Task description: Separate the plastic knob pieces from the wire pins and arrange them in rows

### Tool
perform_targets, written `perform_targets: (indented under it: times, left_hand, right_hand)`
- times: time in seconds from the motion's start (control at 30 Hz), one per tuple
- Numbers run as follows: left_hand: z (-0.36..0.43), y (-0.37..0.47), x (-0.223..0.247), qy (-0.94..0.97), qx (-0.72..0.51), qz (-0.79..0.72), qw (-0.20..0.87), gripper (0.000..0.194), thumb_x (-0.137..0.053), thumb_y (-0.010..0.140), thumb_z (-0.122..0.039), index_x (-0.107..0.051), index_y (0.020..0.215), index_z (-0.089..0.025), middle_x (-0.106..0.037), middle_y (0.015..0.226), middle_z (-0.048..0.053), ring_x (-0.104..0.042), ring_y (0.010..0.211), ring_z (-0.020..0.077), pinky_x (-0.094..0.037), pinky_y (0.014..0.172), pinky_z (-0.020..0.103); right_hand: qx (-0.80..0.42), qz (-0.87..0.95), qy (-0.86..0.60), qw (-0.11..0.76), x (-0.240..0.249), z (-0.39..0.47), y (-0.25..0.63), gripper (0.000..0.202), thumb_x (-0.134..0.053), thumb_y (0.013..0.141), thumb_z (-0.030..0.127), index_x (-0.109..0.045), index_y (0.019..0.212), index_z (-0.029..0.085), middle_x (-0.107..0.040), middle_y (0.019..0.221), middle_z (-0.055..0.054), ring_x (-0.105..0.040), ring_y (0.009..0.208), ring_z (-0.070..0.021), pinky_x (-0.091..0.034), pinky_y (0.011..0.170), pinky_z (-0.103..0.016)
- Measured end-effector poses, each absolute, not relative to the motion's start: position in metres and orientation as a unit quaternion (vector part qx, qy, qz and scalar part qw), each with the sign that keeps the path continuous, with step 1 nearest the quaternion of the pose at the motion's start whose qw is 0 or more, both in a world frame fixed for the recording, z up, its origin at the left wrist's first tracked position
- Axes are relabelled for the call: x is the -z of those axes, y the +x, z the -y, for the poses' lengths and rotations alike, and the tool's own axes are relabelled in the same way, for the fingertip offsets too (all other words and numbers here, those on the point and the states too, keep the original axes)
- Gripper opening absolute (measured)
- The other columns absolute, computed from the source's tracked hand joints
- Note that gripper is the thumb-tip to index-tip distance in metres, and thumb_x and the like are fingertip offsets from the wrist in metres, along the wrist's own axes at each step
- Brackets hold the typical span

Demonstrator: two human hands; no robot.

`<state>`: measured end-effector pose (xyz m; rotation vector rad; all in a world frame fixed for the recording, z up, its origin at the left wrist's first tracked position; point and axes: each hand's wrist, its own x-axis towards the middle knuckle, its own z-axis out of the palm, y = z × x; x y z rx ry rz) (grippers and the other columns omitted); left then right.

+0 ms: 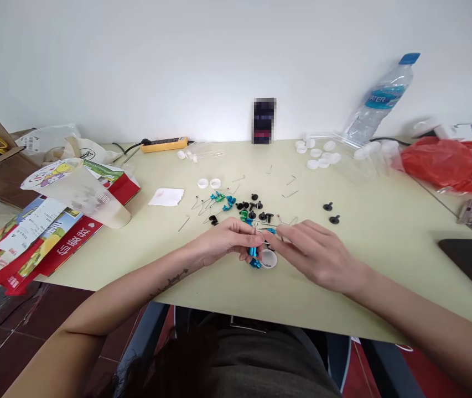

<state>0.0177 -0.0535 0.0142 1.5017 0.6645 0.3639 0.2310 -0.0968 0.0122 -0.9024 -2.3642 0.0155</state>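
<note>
My left hand (231,239) is closed, its thumb and fingers pinching a shiny blue metal part (253,251) near the table's front. From the other side my right hand (316,251) meets it, fingertips closed together close to the left thumb. Whatever the right fingers grip is too small and too covered to name. Just below the fingertips lies a white round cap (269,258) with small dark bits inside. Another blue piece (255,263) rests beside that cap. Beyond the hands are several black round-headed screws (262,216) and a group of blue and green metal parts (227,203).
Thin L-shaped keys (289,194) lie scattered behind the hands. White caps (323,160) and a tilted water bottle (379,102) are at the back right, near a red plastic bag (443,163). A plastic cup (78,193) leans at left; a yellow power strip (164,145) sits behind.
</note>
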Motion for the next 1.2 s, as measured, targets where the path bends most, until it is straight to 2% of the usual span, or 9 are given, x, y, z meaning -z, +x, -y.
perform_targets:
  times: [0.1,0.27,0.6,0.73,0.83,0.9,0.97,1.1,1.2]
  left_hand:
    - [0.054,0.013,-0.009,0.730,-0.269,-0.319,0.542,0.027,-0.054,0.086,-0.039,-0.068,0.082,-0.016,-0.066,0.082,0.008,-0.057,0.066,0.0139,-0.046,0.063,0.027]
    - [0.059,0.008,0.001,0.863,-0.352,-0.259,0.253,0.017,-0.055,0.086,-0.028,-0.070,0.089,-0.023,-0.067,0.101,0.009,-0.057,0.091,0.0218,-0.042,0.087,0.038]
    - [0.052,0.016,-0.014,0.687,-0.154,-0.281,0.652,0.031,-0.052,0.088,-0.038,-0.065,0.078,-0.012,-0.066,0.076,0.007,-0.055,0.057,0.0094,-0.044,0.052,0.022]
    - [0.052,0.011,-0.006,0.831,-0.342,-0.281,0.338,0.024,-0.049,0.091,-0.030,-0.064,0.082,-0.014,-0.067,0.080,0.007,-0.059,0.067,0.0121,-0.049,0.062,0.026]
    - [0.053,0.009,0.002,0.903,-0.397,-0.162,0.006,0.012,-0.051,0.088,-0.017,-0.064,0.090,-0.017,-0.067,0.088,0.008,-0.061,0.080,0.0168,-0.051,0.070,0.032]
    - [0.054,0.010,0.004,0.915,-0.380,-0.114,-0.071,0.014,-0.051,0.088,-0.015,-0.063,0.092,-0.017,-0.067,0.090,0.008,-0.061,0.081,0.0177,-0.051,0.069,0.032]
    - [0.056,0.013,0.003,0.913,-0.377,-0.157,-0.009,0.016,-0.047,0.090,-0.018,-0.064,0.090,-0.016,-0.067,0.088,0.007,-0.061,0.079,0.0167,-0.051,0.069,0.031]
    - [0.056,0.018,-0.005,0.821,-0.265,-0.291,0.414,0.030,-0.045,0.092,-0.034,-0.064,0.079,-0.013,-0.066,0.075,0.006,-0.059,0.063,0.0109,-0.050,0.060,0.024]
    - [0.052,0.018,-0.006,0.718,-0.155,-0.280,0.618,0.033,-0.051,0.089,-0.040,-0.065,0.079,-0.012,-0.067,0.075,0.007,-0.058,0.057,0.0094,-0.049,0.054,0.022]
  right_hand:
    - [-0.173,0.824,-0.403,0.359,-0.013,0.090,0.233,0.037,-0.035,0.096,0.044,-0.061,0.107,0.021,-0.064,0.102,-0.011,-0.061,0.080,-0.0183,-0.049,0.066,-0.032]
    - [-0.586,0.667,-0.390,0.244,-0.011,0.086,0.229,0.059,-0.016,0.097,0.051,-0.061,0.083,0.016,-0.060,0.062,-0.004,-0.046,0.045,-0.0099,-0.035,0.039,-0.023]
    - [-0.064,0.862,-0.331,0.378,-0.012,0.099,0.229,0.023,-0.049,0.092,0.035,-0.066,0.100,0.022,-0.067,0.088,-0.004,-0.062,0.074,-0.0149,-0.050,0.066,-0.028]
    - [-0.302,0.750,-0.413,0.419,-0.010,0.090,0.230,0.039,-0.037,0.095,0.048,-0.061,0.104,0.018,-0.064,0.089,-0.008,-0.060,0.070,-0.0146,-0.049,0.062,-0.029]
    - [-0.599,0.630,-0.395,0.297,-0.009,0.088,0.227,0.052,-0.026,0.096,0.051,-0.063,0.090,0.015,-0.059,0.067,-0.004,-0.048,0.049,-0.0093,-0.038,0.046,-0.024]
    - [-0.627,0.624,-0.385,0.264,-0.010,0.090,0.225,0.046,-0.035,0.094,0.050,-0.065,0.087,0.015,-0.053,0.059,0.000,-0.040,0.045,-0.0075,-0.032,0.043,-0.022]
    - [-0.506,0.693,-0.417,0.300,-0.010,0.094,0.224,0.038,-0.041,0.094,0.044,-0.066,0.087,0.017,-0.051,0.058,0.001,-0.042,0.048,-0.0085,-0.033,0.046,-0.023]
    - [-0.089,0.868,-0.376,0.313,-0.007,0.100,0.225,0.028,-0.041,0.095,0.028,-0.067,0.089,0.020,-0.062,0.076,-0.004,-0.057,0.068,-0.0155,-0.043,0.060,-0.029]
    - [0.007,0.914,-0.268,0.304,-0.004,0.101,0.228,0.018,-0.048,0.092,0.022,-0.065,0.099,0.024,-0.067,0.095,-0.005,-0.062,0.086,-0.0179,-0.047,0.070,-0.031]
